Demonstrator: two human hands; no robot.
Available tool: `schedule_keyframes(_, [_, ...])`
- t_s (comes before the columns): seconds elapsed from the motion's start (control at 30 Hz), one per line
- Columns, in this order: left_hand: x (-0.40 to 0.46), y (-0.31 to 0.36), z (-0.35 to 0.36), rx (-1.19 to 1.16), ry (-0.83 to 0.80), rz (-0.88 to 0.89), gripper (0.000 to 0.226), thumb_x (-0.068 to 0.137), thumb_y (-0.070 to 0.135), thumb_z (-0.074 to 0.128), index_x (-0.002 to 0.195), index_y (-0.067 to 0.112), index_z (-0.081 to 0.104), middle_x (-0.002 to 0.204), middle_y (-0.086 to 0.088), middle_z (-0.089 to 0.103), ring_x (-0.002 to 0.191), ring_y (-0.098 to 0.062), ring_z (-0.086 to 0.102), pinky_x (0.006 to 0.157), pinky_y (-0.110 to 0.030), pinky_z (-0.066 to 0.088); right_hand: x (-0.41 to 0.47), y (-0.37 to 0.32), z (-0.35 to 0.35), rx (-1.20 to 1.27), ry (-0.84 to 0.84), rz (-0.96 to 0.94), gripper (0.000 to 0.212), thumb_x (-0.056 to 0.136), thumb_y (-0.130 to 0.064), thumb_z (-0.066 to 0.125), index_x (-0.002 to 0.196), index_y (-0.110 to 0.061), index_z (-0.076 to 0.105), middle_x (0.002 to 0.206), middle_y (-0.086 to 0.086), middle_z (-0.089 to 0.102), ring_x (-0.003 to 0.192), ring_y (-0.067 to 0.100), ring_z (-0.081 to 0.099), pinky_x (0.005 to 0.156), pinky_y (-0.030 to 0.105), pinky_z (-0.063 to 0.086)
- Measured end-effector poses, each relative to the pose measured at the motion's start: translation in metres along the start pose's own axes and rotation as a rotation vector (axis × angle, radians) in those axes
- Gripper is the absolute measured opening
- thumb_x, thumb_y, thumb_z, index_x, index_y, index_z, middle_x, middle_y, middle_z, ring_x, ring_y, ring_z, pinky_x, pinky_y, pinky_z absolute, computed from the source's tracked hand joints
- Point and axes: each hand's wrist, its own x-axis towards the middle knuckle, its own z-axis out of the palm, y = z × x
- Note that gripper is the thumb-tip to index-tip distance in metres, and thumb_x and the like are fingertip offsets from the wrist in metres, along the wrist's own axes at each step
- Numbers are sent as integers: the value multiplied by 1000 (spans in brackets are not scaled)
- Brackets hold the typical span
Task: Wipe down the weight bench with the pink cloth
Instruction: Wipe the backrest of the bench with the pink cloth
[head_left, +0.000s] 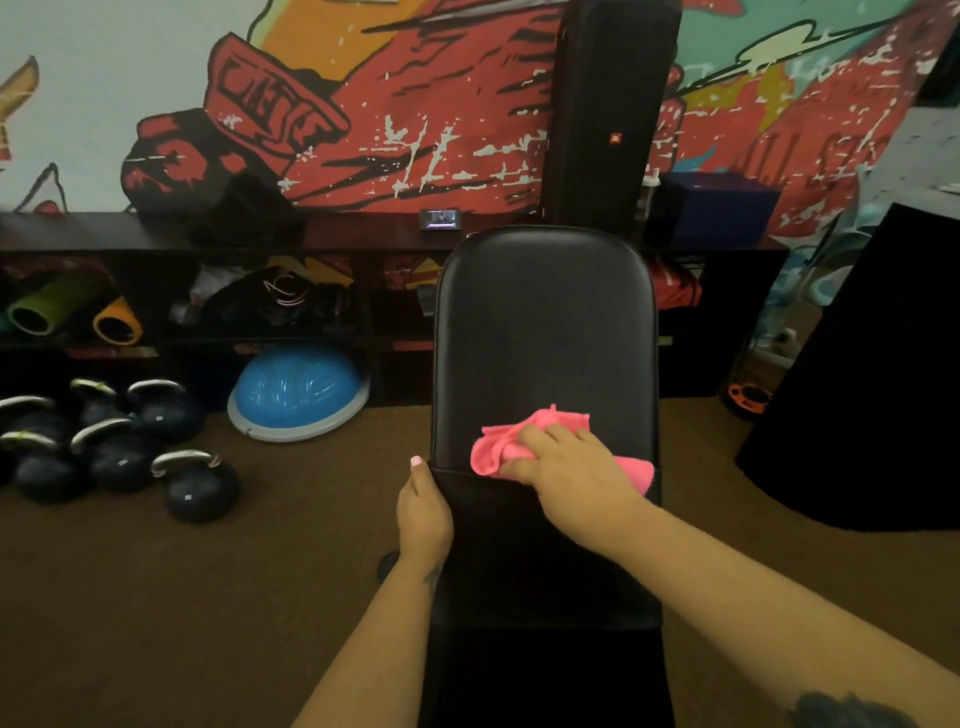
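Note:
The black padded weight bench (545, 322) runs away from me down the middle of the view, its back pad raised. A crumpled pink cloth (498, 447) lies on the lower part of that pad, near the seam with the seat. My right hand (566, 462) lies on top of the cloth and presses it against the pad, fingers bent over its folds. My left hand (423, 512) holds the bench's left edge at the seam, thumb up along the side.
Several kettlebells (119, 447) sit on the brown floor at the left, beside a blue half-ball trainer (298, 389). A dark shelf (208, 228) with rolled mats lines the mural wall. A tall black speaker (613, 114) stands behind the bench; a black box (878, 374) stands right.

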Motion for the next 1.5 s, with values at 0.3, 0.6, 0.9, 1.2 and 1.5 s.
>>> schedule_keyframes(0.3, [-4,3,0,25,10,-13,52,102,44,22,112,10,59,95,-3,56,93,-17,51,85,-31,35,9,19,-22,11,54,197,36,69,-9,47,90,-22,73,93,10,62,79,33,59,63,42,51])
schedule_keyframes(0.6, [-4,5,0,31,10,-19,51,102,45,21,109,12,59,93,-2,58,94,-17,52,88,-32,35,-19,25,-28,-44,-43,182,33,71,-6,55,93,-24,72,106,8,59,93,30,59,74,44,48])
schedule_keyframes(0.9, [-6,7,2,70,49,-32,57,102,46,21,120,5,56,102,-8,55,95,-19,48,89,-34,33,-31,8,-6,41,-47,176,39,72,-7,50,101,-23,71,106,9,60,96,32,57,75,49,51])
schedule_keyframes(1.2, [-4,7,3,84,77,-72,59,100,49,22,124,5,54,119,-14,58,109,-28,52,97,-38,34,-29,40,-14,-31,140,297,30,67,-11,54,86,-27,73,92,8,61,80,31,60,65,40,50])
schedule_keyframes(1.5, [-6,11,2,96,89,-97,60,100,49,22,130,4,50,125,-14,55,119,-31,49,102,-40,32,-56,60,-18,-134,72,310,23,62,-11,61,77,-25,70,88,7,60,71,28,58,57,37,46])
